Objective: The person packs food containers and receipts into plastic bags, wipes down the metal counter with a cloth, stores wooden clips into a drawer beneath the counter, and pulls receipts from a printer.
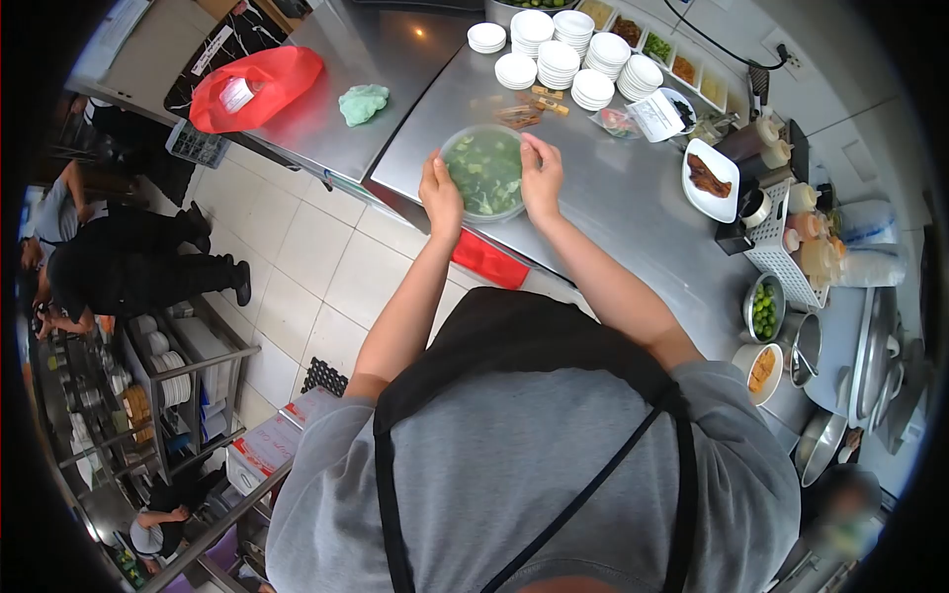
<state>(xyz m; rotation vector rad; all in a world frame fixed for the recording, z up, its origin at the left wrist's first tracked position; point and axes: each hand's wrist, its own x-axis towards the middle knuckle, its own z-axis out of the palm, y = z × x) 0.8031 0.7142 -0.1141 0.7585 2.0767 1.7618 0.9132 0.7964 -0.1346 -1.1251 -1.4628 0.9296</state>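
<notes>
A round, lidded plastic container (484,173) with green leafy food under its cloudy lid is at the steel counter's near edge. My left hand (441,195) presses against its left side. On the opposite side, my right hand (541,176) grips the rim, thumb near the lid. Both hands are closed around the container. Whether its base rests on the counter or is slightly lifted, I cannot tell. Just beyond it lie some small brown packets (518,116). A white paper slip (656,117) lies on a clear packet to the right.
Stacks of small white dishes (559,61) stand at the back. A red plastic bag (259,89) and a crumpled green bag (363,104) lie on the left counter. To the right are a plate of browned meat (710,180) and a bowl of limes (765,306). People stand at left.
</notes>
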